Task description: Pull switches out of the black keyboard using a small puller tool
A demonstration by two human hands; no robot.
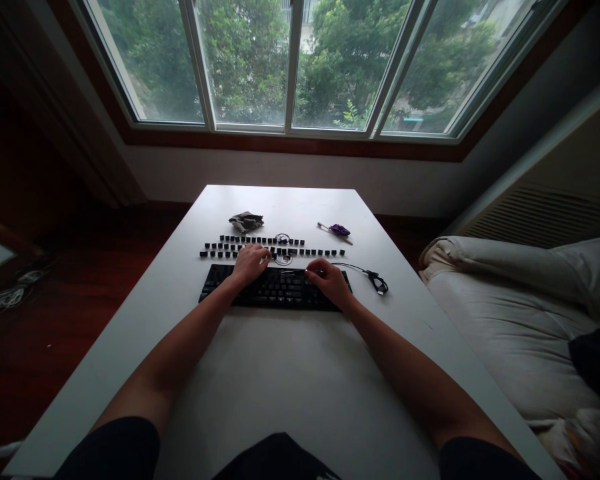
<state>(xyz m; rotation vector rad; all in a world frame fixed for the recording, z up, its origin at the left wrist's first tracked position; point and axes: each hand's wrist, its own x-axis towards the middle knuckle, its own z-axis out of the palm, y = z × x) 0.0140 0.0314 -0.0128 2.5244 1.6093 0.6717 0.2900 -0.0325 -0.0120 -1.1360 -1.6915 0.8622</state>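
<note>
A black keyboard (pixel 283 293) lies across the white table in front of me, with a row at its upper edge looking bare of caps. My left hand (pixel 250 263) rests over its upper left part, fingers loosely bent and apart, tips near the lower line of loose black keycaps (pixel 310 252). Over the keyboard's right part, my right hand (pixel 327 279) pinches something thin with a pale tip, too small to name. Beside the left fingertips lies a thin wire loop (pixel 283 260). A second wire loop (pixel 283 237) sits among the farther keycaps (pixel 250 239).
A crumpled grey cloth (pixel 246 222) lies behind the keycaps. To its right are a purple bundle (pixel 339 230) and a thin stick. The coiled black cable (pixel 377 283) lies right of the keyboard. A padded pale seat (pixel 500 320) flanks the white table (pixel 280 373), with windows beyond.
</note>
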